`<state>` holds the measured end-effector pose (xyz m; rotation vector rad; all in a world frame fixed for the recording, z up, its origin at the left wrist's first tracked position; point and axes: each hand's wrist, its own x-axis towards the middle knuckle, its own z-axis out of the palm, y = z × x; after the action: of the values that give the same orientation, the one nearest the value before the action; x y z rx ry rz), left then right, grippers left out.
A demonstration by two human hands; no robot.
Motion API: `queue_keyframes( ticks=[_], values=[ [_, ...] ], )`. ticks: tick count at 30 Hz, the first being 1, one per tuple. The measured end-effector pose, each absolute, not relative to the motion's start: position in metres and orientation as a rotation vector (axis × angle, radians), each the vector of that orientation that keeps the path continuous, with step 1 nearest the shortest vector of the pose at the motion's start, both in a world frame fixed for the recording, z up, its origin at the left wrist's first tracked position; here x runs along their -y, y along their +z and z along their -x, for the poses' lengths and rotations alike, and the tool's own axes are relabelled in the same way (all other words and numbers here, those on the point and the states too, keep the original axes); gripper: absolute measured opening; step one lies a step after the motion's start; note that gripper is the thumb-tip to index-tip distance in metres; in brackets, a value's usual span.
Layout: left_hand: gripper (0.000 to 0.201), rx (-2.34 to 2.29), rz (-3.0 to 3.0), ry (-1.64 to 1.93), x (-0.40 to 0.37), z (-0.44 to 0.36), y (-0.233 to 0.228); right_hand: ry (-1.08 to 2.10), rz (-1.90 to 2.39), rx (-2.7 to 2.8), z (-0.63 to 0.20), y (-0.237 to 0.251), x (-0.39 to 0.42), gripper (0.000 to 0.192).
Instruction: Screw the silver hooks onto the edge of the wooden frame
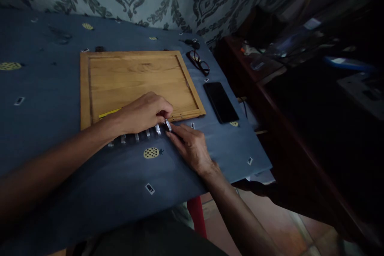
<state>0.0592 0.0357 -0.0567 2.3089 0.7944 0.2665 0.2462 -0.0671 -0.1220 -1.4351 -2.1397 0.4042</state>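
Observation:
A small shiny metal piece (pixel 168 125), its exact kind too small to tell, stands at the front edge of a framed wooden panel (pixel 135 76). My left hand (pixel 147 111) reaches across that edge, its fingers pinched at the piece's upper end. From the right, my right hand (pixel 193 146) holds the same piece between thumb and fingertips. Several similar metal pieces (pixel 137 137) form a row along the panel's front edge, partly under my left forearm. A yellow strip (pixel 109 113) lies on the panel, partly hidden by my left hand.
A black phone (pixel 221 102) lies right of the panel, with eyeglasses (pixel 198 63) and a dark key-like object (pixel 192 43) behind it. The table has a blue pineapple-print cloth (pixel 120 180). A dark wooden piece of furniture (pixel 294 136) stands along the right side.

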Motion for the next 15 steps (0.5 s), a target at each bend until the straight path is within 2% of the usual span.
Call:
queue_keyframes(
  ticks=[15],
  values=[
    [0.020, -0.783, -2.360, 0.201, -0.0367, -0.0568, -0.0570, 0.398, 1.427, 2.141, -0.2456, -0.1218, 0.0673, 0.033]
  ],
)
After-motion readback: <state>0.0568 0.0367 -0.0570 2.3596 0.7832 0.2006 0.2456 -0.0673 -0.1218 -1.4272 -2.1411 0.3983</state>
